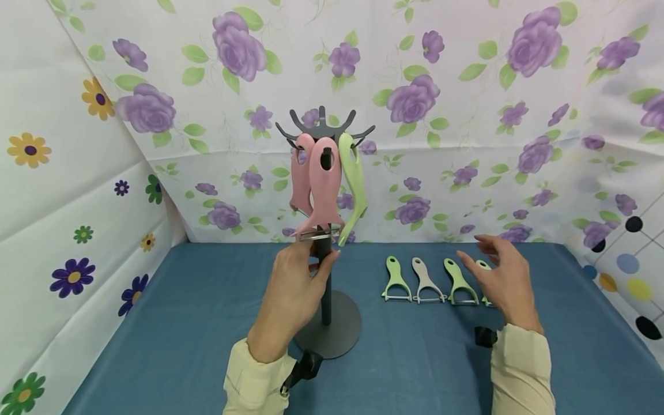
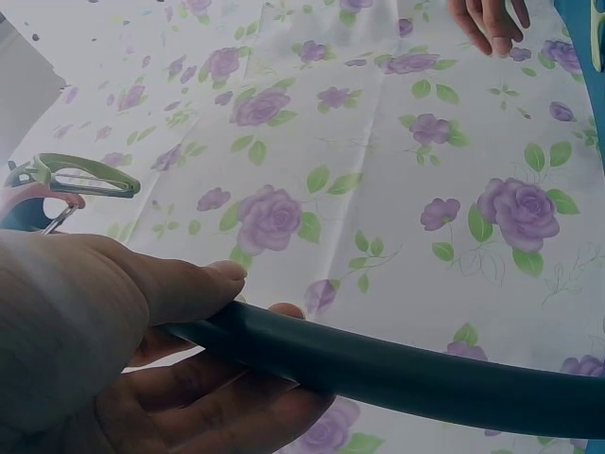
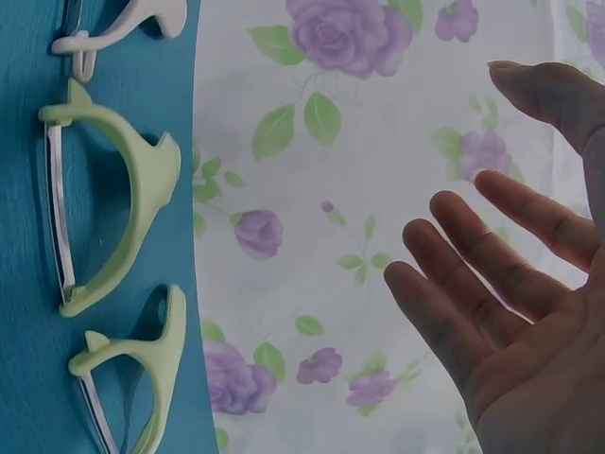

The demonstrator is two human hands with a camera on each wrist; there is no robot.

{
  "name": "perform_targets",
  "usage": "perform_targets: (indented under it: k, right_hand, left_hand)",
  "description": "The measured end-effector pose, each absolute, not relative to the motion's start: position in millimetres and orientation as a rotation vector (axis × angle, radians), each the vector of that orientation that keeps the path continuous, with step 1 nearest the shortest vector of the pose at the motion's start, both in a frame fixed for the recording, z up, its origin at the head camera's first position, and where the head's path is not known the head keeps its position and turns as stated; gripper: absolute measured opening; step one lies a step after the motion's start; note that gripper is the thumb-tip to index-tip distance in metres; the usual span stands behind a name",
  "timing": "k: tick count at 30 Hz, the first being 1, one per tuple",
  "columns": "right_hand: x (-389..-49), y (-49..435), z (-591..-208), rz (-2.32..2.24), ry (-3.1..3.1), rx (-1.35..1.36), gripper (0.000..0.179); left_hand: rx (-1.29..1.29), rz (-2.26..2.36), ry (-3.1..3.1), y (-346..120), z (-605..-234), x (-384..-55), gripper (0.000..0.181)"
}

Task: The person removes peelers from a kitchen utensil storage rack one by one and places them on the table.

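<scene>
My left hand (image 1: 293, 282) grips the dark post (image 2: 378, 364) of a hook stand (image 1: 325, 129), thumb on one side and fingers on the other. From its hooks hang two pink peelers (image 1: 324, 184) and a green peeler (image 1: 353, 178), blades downward, just above that hand. My right hand (image 1: 500, 276) is held over the right end of a row of peelers, fingers loosely spread and holding nothing. The row has a green peeler (image 1: 394, 274), a white peeler (image 1: 426, 279), another green peeler (image 1: 459, 279) and a green peeler (image 1: 483, 265) partly hidden by the hand.
The stand's round base (image 1: 337, 328) rests on the blue table (image 1: 207, 323). A floral sheet (image 1: 467, 115) rises behind the table's back edge, with patterned sheets at both sides. Several upper hooks (image 1: 321, 115) of the stand carry nothing.
</scene>
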State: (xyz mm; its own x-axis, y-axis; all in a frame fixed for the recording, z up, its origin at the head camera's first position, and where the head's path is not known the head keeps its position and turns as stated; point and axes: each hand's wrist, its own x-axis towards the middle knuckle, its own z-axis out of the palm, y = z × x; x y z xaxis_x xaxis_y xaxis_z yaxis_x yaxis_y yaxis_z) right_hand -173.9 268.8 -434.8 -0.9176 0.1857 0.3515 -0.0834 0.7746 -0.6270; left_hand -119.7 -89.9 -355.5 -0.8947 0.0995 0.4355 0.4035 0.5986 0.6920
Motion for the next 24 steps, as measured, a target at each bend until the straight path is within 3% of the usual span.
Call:
perform_targets:
  k: [24]
  right_hand:
    - [-169.3,238.7,-415.4,0.932,-2.424,0.131,0.059]
  left_hand:
    - [-0.416,-1.182,-2.473,-89.7,-354.4,-118.9,0.022]
